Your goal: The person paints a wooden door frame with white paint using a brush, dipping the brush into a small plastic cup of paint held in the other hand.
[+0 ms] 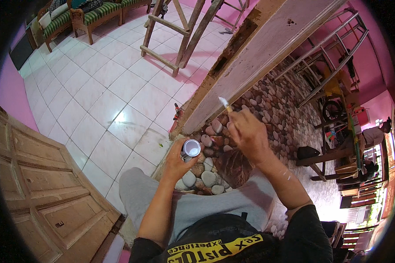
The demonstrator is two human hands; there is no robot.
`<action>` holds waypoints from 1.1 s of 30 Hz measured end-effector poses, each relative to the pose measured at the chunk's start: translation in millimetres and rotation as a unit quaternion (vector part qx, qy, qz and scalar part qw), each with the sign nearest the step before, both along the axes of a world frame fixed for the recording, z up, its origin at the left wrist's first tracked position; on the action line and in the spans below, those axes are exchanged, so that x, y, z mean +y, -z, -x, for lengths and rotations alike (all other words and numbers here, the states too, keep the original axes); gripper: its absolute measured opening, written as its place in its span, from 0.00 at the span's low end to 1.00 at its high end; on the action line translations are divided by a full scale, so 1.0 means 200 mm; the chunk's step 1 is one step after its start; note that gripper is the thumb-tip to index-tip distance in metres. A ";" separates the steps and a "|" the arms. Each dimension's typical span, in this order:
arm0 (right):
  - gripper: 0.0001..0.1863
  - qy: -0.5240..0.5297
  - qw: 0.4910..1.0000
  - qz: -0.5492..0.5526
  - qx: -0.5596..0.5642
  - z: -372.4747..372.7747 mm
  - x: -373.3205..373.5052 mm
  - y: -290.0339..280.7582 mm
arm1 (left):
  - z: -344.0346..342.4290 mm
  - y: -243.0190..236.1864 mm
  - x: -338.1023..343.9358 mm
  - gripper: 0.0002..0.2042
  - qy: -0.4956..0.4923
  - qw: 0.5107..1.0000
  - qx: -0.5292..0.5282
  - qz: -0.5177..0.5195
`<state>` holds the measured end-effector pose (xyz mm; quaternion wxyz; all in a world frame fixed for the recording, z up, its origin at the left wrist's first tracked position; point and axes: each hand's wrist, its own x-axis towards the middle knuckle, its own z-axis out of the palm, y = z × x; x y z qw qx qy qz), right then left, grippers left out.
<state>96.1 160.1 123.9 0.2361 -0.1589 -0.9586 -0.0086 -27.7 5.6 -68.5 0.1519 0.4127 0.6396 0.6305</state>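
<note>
My left hand [176, 163] is wrapped round a small open can [192, 148] with pale whitish paint inside, held low between my knees. In my right hand [249, 132] is a small paintbrush [225, 103], gripped near its ferrule. Its white-tipped bristles point up and left, close to the face of the pale door frame post [250, 65]; whether they touch it I cannot tell. The post's narrow edge is bare, rough brown wood, while its broad face looks whitish and patchy.
A brown panelled wooden door [44, 188] stands at the left. White floor tiles [96, 105] meet a pebble floor [276, 101] at the post. Beyond are a wooden stepladder [166, 26], green striped chairs [102, 12], a metal ladder [329, 65], and at far right a person [374, 136] beside a table.
</note>
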 end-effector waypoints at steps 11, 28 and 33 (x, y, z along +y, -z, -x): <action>0.11 -0.052 0.975 -0.034 0.214 -0.09 0.02 -0.51 | 0.01 -0.01 -0.02 0.28 0.008 1.000 0.014 0.026; 0.15 -0.071 0.990 0.094 0.079 -0.21 0.15 -0.09 | -0.01 0.16 -0.02 0.28 -0.015 0.999 -0.022 0.045; 0.14 -0.007 0.971 0.160 0.178 -0.22 0.26 0.02 | -0.01 0.24 -0.02 0.28 -0.008 0.997 -0.016 0.068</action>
